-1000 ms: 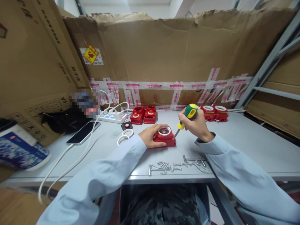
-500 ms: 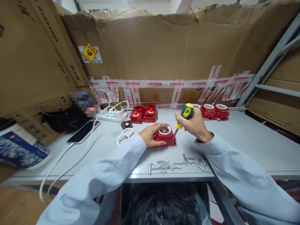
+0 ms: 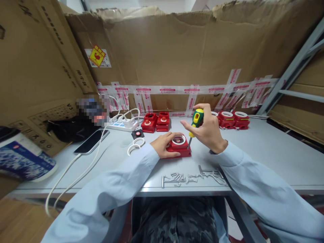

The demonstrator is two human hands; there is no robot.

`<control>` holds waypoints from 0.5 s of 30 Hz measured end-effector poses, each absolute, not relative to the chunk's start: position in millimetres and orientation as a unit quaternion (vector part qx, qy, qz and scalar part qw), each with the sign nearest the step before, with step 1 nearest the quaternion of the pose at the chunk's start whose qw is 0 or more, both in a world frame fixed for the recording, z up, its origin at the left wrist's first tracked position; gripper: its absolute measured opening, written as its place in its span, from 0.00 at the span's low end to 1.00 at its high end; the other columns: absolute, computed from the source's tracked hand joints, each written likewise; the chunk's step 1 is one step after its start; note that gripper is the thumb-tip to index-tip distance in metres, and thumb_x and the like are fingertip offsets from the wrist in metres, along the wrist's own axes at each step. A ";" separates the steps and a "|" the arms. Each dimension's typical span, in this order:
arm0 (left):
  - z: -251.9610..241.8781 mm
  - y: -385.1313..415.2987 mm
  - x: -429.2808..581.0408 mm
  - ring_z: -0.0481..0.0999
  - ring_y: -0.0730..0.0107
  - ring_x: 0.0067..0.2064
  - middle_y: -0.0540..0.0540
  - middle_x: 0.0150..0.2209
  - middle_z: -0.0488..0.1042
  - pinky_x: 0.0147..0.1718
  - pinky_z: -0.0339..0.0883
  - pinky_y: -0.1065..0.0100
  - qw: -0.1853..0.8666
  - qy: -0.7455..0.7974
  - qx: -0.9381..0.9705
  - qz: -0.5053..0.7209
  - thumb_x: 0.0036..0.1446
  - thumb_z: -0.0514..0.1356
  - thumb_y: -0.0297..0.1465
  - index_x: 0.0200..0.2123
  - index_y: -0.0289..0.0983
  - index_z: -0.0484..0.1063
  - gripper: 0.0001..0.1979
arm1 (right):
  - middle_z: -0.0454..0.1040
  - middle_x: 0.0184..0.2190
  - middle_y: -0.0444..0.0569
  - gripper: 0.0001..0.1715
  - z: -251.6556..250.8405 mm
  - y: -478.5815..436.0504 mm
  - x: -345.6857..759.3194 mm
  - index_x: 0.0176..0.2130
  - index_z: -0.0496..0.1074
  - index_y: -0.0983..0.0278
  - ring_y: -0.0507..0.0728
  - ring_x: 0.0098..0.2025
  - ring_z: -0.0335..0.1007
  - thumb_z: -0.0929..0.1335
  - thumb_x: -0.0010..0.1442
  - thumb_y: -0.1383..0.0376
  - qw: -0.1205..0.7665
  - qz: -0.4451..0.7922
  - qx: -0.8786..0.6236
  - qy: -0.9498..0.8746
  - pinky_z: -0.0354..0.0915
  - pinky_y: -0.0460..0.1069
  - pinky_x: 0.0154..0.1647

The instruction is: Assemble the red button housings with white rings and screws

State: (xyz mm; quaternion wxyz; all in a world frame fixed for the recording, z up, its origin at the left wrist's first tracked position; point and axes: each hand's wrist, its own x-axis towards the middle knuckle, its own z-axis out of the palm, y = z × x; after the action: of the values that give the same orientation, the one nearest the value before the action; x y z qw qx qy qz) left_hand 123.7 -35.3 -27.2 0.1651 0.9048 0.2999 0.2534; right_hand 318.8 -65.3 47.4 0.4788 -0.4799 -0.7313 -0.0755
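My left hand [image 3: 164, 145] is closed around the left side of a red plastic housing [image 3: 179, 153] with a white ring [image 3: 178, 140] on top, pressing it to the table. My right hand [image 3: 209, 131] holds a green and yellow screwdriver [image 3: 197, 118], thumb and forefinger partly lifted from the handle. The screwdriver stands nearly upright, tilted a little, its tip at the housing's right front corner. Any screw under the tip is too small to make out. Loose screws [image 3: 177, 176] and small metal parts lie in front of the housing near the table edge.
Two red housings [image 3: 149, 123] stand at the back beside a white power strip [image 3: 121, 125]. More ringed red housings [image 3: 241, 120] are at the back right. Loose white rings [image 3: 138, 142], a phone [image 3: 92, 141] with a cable, and a blue-white cup [image 3: 25, 157] lie to the left. Cardboard [image 3: 162, 50] walls the back.
My right hand has turned and opened its fingers somewhat on the handle, and the screwdriver stands more upright. My left hand and the housing stay in place.
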 end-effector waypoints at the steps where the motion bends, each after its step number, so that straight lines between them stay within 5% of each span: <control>1: -28.0 -35.0 123.7 0.72 0.55 0.49 0.40 0.51 0.69 0.50 0.65 0.56 0.164 0.302 0.903 0.256 0.46 0.64 0.44 0.59 0.41 0.57 0.38 | 0.69 0.26 0.45 0.26 51.3 -66.2 318.5 0.44 0.64 0.65 0.53 0.25 0.65 0.66 0.55 0.48 0.446 -0.107 -0.502 -0.733 0.55 0.47 0.26; 6: -27.4 -35.3 123.3 0.72 0.56 0.48 0.42 0.50 0.69 0.50 0.64 0.57 0.164 0.309 0.904 0.247 0.46 0.65 0.43 0.59 0.42 0.57 0.37 | 0.68 0.20 0.47 0.25 74.9 -70.4 320.6 0.32 0.68 0.64 0.56 0.24 0.65 0.58 0.62 0.47 0.339 -0.156 -0.567 -0.734 0.49 0.48 0.26; 12: -23.1 -36.2 122.5 0.72 0.55 0.49 0.40 0.51 0.68 0.50 0.64 0.57 0.165 0.295 0.909 0.245 0.47 0.65 0.42 0.59 0.41 0.57 0.37 | 0.73 0.28 0.46 0.17 101.0 -78.5 342.3 0.42 0.68 0.63 0.54 0.28 0.66 0.61 0.62 0.54 0.245 0.005 -0.420 -0.874 0.56 0.48 0.30; 15: -21.9 -35.9 122.2 0.72 0.56 0.49 0.40 0.51 0.68 0.50 0.64 0.58 0.171 0.296 0.911 0.229 0.48 0.64 0.42 0.59 0.41 0.56 0.37 | 0.72 0.28 0.47 0.15 104.9 -76.3 347.3 0.40 0.69 0.62 0.54 0.27 0.65 0.61 0.62 0.56 0.206 -0.008 -0.445 -0.871 0.55 0.48 0.29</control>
State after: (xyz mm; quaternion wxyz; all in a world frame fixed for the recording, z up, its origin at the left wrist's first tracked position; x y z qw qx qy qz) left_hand 122.2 -35.9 -21.9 0.1708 0.9113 0.2962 0.2291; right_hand 347.3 -76.3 104.9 0.2055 -0.4453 -0.8715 -0.0081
